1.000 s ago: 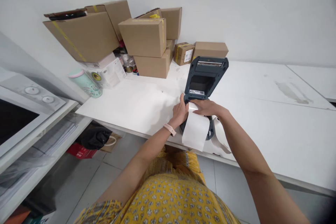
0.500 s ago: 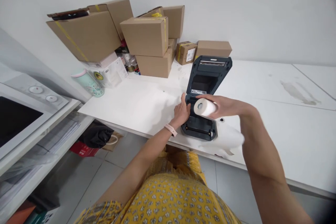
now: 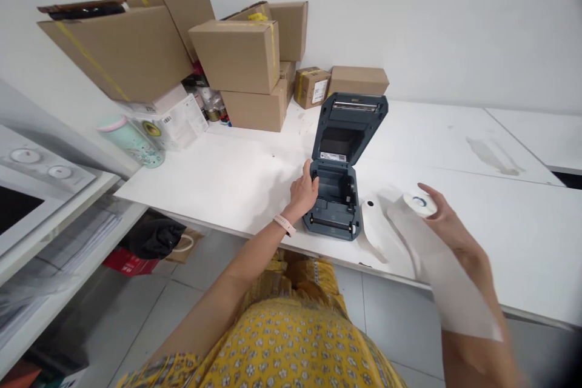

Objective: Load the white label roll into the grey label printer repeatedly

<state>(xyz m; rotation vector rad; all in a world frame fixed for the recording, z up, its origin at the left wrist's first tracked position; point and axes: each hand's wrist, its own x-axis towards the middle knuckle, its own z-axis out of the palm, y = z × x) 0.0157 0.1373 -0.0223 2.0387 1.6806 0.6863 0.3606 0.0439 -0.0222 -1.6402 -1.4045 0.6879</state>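
Note:
A dark grey label printer [image 3: 334, 191] stands on the white table with its lid [image 3: 348, 127] raised and its inside bay exposed. My left hand [image 3: 304, 191] is closed around the left edge of its body, thumb up near the hinge. To the right of the printer, my right hand [image 3: 448, 221] grips a white label roll [image 3: 421, 204], whose round end with a blue-rimmed core shows. A long strip of its paper [image 3: 459, 288] hangs loose across my forearm. Between printer and right hand lies another white roll [image 3: 377, 224] with a dark hole at its end.
Cardboard boxes [image 3: 236, 57] are stacked at the back left, and smaller ones [image 3: 359, 80] sit by the wall. A mint tumbler [image 3: 131, 142] leans beside a white carton [image 3: 175, 124]. A white microwave [image 3: 40, 179] is on the far-left shelf. The table's front edge [image 3: 254, 233] runs before me.
My right hand has moved the label roll from above the printer's bay out to the right, paper trailing. My left hand stays on the printer's left edge. The view has shifted slightly right.

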